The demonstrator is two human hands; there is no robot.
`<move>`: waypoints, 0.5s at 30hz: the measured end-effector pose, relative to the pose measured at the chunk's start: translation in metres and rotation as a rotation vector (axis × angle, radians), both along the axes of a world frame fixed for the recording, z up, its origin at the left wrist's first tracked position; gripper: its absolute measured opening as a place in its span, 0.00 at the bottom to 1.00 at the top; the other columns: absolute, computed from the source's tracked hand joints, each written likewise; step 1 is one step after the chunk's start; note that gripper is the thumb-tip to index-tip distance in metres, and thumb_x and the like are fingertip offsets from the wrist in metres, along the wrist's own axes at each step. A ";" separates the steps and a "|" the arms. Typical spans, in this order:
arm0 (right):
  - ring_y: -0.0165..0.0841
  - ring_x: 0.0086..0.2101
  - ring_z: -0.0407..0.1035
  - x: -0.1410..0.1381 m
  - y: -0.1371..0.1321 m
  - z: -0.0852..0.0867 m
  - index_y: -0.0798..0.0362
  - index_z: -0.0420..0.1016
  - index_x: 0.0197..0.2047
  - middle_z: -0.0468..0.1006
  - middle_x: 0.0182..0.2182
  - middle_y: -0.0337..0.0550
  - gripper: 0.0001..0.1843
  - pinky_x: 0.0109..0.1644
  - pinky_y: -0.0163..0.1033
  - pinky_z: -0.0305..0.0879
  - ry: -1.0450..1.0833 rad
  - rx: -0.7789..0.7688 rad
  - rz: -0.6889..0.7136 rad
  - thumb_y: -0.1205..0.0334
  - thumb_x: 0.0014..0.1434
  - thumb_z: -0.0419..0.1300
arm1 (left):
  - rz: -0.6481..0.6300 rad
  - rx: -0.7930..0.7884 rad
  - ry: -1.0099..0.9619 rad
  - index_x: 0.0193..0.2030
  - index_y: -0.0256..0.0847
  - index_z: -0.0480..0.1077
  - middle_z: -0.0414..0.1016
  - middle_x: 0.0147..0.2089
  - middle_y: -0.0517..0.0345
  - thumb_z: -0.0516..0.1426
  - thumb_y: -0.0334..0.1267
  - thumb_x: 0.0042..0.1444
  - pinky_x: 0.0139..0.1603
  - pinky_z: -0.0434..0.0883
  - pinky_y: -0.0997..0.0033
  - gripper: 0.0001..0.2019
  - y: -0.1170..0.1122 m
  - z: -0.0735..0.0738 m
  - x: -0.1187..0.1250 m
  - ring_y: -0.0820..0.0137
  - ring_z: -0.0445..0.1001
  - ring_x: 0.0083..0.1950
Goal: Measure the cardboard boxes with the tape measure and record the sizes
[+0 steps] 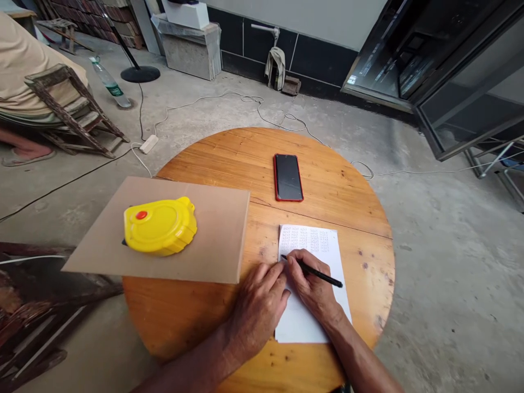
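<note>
My right hand (pixel 313 281) grips a black pen (pixel 321 274), its tip touching the white paper (pixel 305 327) just under several rows of small handwritten marks. The lower half of the sheet bears no visible writing. Flat across the paper's left edge rests my left hand (pixel 262 303), fingers stretched towards the pen tip and holding nothing. Both lie on a round wooden table (pixel 196 322). Beyond the paper is a dark-screened phone (pixel 288 177) in a red case. To the left, a yellow plastic case with a red button (pixel 161 226) sits on a brown cardboard box (pixel 216 240).
The box overhangs the table's left edge. A person's draped leg (pixel 33 65) is at the upper left, beside a wooden chair (pixel 73 109). A water bottle (pixel 110 84) leans near a round black stand base (pixel 140 73). Cables and a power strip (pixel 149 144) lie on the concrete floor.
</note>
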State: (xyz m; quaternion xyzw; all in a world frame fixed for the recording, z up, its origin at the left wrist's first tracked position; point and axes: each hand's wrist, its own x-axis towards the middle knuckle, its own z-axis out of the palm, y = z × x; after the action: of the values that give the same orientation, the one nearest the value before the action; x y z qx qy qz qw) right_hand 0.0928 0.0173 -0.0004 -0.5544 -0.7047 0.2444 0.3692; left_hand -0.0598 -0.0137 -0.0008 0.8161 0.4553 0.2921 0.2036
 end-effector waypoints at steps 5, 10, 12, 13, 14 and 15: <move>0.29 0.25 0.66 -0.001 0.000 0.001 0.52 0.71 0.33 0.74 0.25 0.38 0.08 0.29 0.33 0.64 0.014 -0.006 -0.005 0.65 0.65 0.54 | -0.005 -0.013 -0.005 0.55 0.36 0.69 0.75 0.54 0.47 0.55 0.25 0.60 0.50 0.75 0.53 0.16 0.001 0.003 0.000 0.58 0.72 0.50; 0.28 0.24 0.65 0.000 0.000 0.001 0.52 0.71 0.33 0.73 0.24 0.37 0.09 0.29 0.33 0.62 0.015 -0.009 -0.015 0.65 0.65 0.54 | 0.000 -0.012 0.001 0.54 0.37 0.70 0.75 0.54 0.48 0.56 0.25 0.59 0.51 0.75 0.54 0.16 0.001 0.003 0.000 0.59 0.72 0.50; 0.28 0.24 0.65 0.001 -0.001 0.002 0.52 0.71 0.32 0.73 0.24 0.36 0.09 0.28 0.33 0.61 0.026 -0.019 -0.044 0.64 0.65 0.54 | 0.004 -0.013 0.010 0.52 0.36 0.70 0.75 0.55 0.48 0.56 0.24 0.59 0.51 0.75 0.54 0.15 0.001 0.003 0.000 0.59 0.72 0.50; 0.28 0.24 0.65 0.001 -0.001 0.002 0.52 0.71 0.32 0.73 0.24 0.36 0.09 0.28 0.33 0.61 0.032 -0.024 -0.059 0.64 0.65 0.55 | 0.006 -0.015 0.013 0.52 0.35 0.70 0.75 0.55 0.48 0.56 0.24 0.59 0.51 0.75 0.54 0.15 0.001 0.004 0.000 0.59 0.72 0.50; 0.28 0.24 0.65 0.001 -0.001 0.002 0.52 0.72 0.32 0.72 0.24 0.36 0.09 0.28 0.33 0.61 0.037 -0.027 -0.073 0.64 0.65 0.55 | 0.006 -0.019 0.017 0.52 0.35 0.70 0.75 0.55 0.48 0.57 0.24 0.59 0.51 0.75 0.54 0.14 0.001 0.004 0.001 0.59 0.72 0.50; 0.28 0.24 0.64 0.000 -0.001 0.003 0.52 0.72 0.32 0.72 0.24 0.36 0.09 0.28 0.33 0.61 0.039 -0.029 -0.080 0.64 0.65 0.55 | 0.006 -0.022 0.019 0.52 0.34 0.71 0.75 0.55 0.48 0.57 0.24 0.58 0.51 0.75 0.54 0.14 0.001 0.004 0.001 0.59 0.72 0.50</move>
State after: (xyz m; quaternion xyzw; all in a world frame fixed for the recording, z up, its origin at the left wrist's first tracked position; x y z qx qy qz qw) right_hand 0.0932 0.0160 0.0022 -0.5826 -0.6711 0.2503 0.3843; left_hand -0.0591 -0.0123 0.0035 0.8151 0.4628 0.2799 0.2076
